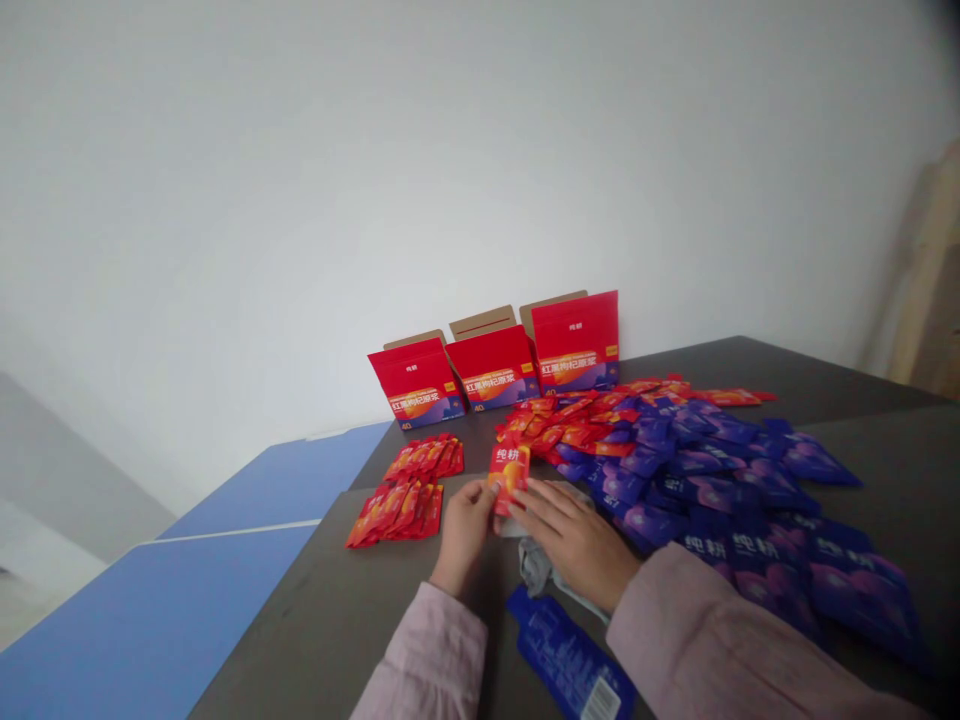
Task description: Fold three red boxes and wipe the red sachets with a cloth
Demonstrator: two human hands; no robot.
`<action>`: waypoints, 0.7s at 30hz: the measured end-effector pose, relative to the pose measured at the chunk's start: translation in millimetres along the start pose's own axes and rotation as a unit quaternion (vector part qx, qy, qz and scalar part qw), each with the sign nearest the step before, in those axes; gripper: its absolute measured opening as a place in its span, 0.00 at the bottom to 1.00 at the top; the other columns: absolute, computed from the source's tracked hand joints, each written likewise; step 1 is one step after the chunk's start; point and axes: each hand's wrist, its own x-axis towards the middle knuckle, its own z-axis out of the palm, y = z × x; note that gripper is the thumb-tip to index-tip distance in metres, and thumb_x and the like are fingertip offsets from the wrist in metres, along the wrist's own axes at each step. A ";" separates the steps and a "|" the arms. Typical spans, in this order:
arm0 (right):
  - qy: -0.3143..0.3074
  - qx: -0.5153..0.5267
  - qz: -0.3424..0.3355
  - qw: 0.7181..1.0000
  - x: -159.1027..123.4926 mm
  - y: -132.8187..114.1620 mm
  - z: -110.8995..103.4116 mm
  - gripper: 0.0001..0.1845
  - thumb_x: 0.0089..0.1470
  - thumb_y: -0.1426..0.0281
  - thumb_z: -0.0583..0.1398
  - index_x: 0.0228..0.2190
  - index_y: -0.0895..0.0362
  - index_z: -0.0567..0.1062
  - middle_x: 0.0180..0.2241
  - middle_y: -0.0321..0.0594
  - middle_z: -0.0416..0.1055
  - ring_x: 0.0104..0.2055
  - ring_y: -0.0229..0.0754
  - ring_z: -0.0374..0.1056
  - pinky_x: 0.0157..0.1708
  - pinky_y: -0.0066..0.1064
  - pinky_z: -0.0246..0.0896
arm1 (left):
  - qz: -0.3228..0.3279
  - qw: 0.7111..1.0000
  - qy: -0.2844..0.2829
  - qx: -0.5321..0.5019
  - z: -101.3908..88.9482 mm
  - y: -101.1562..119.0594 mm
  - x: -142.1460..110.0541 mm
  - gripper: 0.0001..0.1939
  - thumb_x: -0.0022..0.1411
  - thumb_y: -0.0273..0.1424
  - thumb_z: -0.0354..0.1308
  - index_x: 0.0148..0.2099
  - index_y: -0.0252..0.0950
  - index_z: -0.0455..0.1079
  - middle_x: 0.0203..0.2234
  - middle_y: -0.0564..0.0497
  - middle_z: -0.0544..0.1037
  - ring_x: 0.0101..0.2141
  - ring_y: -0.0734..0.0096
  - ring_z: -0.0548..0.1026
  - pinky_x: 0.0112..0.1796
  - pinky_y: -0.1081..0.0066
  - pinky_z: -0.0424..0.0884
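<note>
A small red pouch with an orange fruit print is held upright, its front towards me. My left hand pinches its lower left edge, thumb in front. From the other side, my right hand holds the pouch's right edge with fingers fairly straight; its thumb is hidden. A crumpled grey cloth lies beneath my hands, partly covered by the right one. Closer to me is a single blue pouch, back up with a barcode. Left of my hands sit two fanned stacks of red pouches, a nearer stack and a farther stack.
Three red boxes with raised flaps, a left box, a middle box and a right box, stand along the wall. A heap of red pouches merges into a large heap of blue-purple pouches at right. Blue panels adjoin the dark table.
</note>
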 end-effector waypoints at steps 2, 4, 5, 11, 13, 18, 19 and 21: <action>-0.009 0.014 0.021 1.000 -0.9 0.9 1.1 0.25 0.63 0.78 0.55 0.60 0.57 0.69 0.59 0.44 0.70 0.66 0.50 0.57 0.64 0.46 0.57 | -0.023 0.989 0.074 0.128 -24.5 -4.6 9.0 0.22 0.62 0.49 0.52 0.33 0.35 0.73 0.13 0.57 0.67 0.16 0.74 0.65 0.23 0.75 0.60; -0.012 0.032 0.044 0.998 -1.3 1.0 1.5 0.21 0.62 0.78 0.55 0.56 0.57 0.73 0.55 0.44 0.74 0.64 0.50 0.59 0.63 0.44 0.58 | -0.042 0.977 0.112 0.175 -48.9 -6.8 14.3 0.19 0.64 0.44 0.50 0.34 0.35 0.74 0.13 0.56 0.69 0.17 0.70 0.68 0.24 0.73 0.61; -0.014 0.042 0.051 0.998 -1.1 1.0 1.4 0.19 0.62 0.78 0.56 0.53 0.57 0.75 0.53 0.44 0.75 0.63 0.49 0.61 0.62 0.43 0.59 | -0.053 0.970 0.124 0.203 -59.7 -7.0 15.6 0.18 0.64 0.42 0.50 0.35 0.35 0.74 0.13 0.55 0.70 0.17 0.68 0.70 0.24 0.72 0.61; -0.054 0.073 0.057 0.994 2.2 0.4 -1.2 0.17 0.59 0.79 0.58 0.49 0.59 0.77 0.48 0.46 0.78 0.53 0.47 0.70 0.57 0.42 0.65 | -0.107 0.920 0.140 0.351 -92.3 -5.5 15.3 0.13 0.63 0.31 0.51 0.30 0.35 0.73 0.15 0.49 0.75 0.24 0.59 0.78 0.31 0.68 0.65; -0.065 0.078 0.063 0.993 3.2 0.3 -2.2 0.15 0.59 0.79 0.58 0.47 0.59 0.77 0.47 0.46 0.78 0.51 0.47 0.71 0.56 0.42 0.65 | -0.118 0.905 0.137 0.385 -93.4 -7.3 15.5 0.13 0.64 0.31 0.51 0.30 0.34 0.73 0.17 0.47 0.76 0.26 0.58 0.79 0.32 0.67 0.66; -0.077 0.078 0.068 0.992 4.2 -0.2 -2.9 0.14 0.59 0.79 0.58 0.45 0.59 0.78 0.47 0.45 0.78 0.51 0.48 0.71 0.56 0.42 0.65 | -0.118 0.867 0.146 0.462 -89.4 -13.0 14.5 0.12 0.65 0.32 0.51 0.37 0.32 0.75 0.29 0.40 0.82 0.38 0.54 0.81 0.39 0.65 0.69; -0.078 0.076 0.066 0.992 4.2 -0.3 -2.7 0.14 0.59 0.79 0.58 0.46 0.59 0.78 0.48 0.45 0.78 0.51 0.48 0.71 0.56 0.42 0.65 | -0.116 0.859 0.148 0.476 -88.3 -13.5 14.0 0.12 0.65 0.32 0.52 0.38 0.31 0.75 0.32 0.37 0.82 0.40 0.53 0.80 0.40 0.65 0.69; -0.080 0.075 0.062 0.992 4.1 -0.2 -2.2 0.15 0.59 0.79 0.58 0.46 0.58 0.78 0.48 0.45 0.77 0.50 0.48 0.71 0.55 0.42 0.65 | -0.118 0.845 0.153 0.499 -86.3 -13.7 12.6 0.13 0.65 0.33 0.52 0.42 0.30 0.74 0.38 0.34 0.82 0.43 0.51 0.80 0.41 0.64 0.69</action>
